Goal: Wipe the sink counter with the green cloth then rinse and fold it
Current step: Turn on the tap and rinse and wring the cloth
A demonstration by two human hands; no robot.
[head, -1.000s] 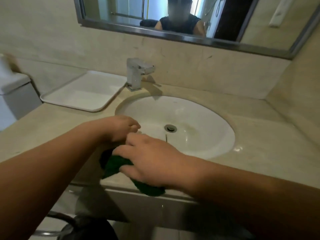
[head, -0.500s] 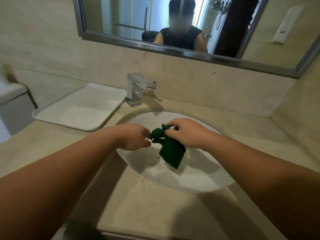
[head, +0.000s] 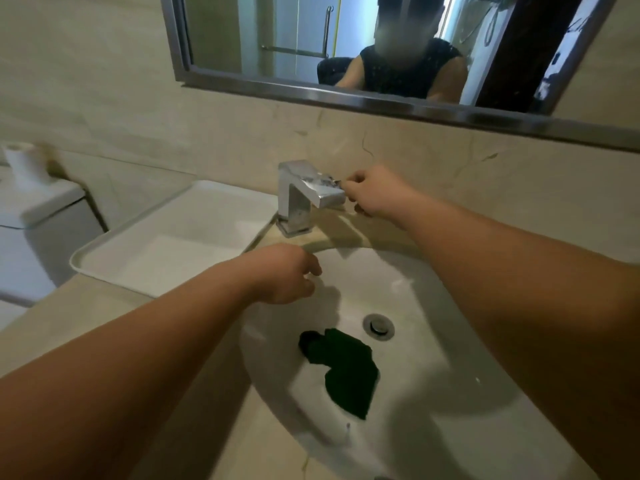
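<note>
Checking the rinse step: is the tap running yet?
Seemingly off: no stream falls from the faucet into the basin, though the right hand is at its handle.

We see our two forearms bare from the lower edge of the view up to the wrists, with no sleeve, watch or ring on either. Our left hand and right hand wear no gloves. In the mirror our reflection wears a dark sleeveless top that leaves the shoulders and upper arms uncovered.
</note>
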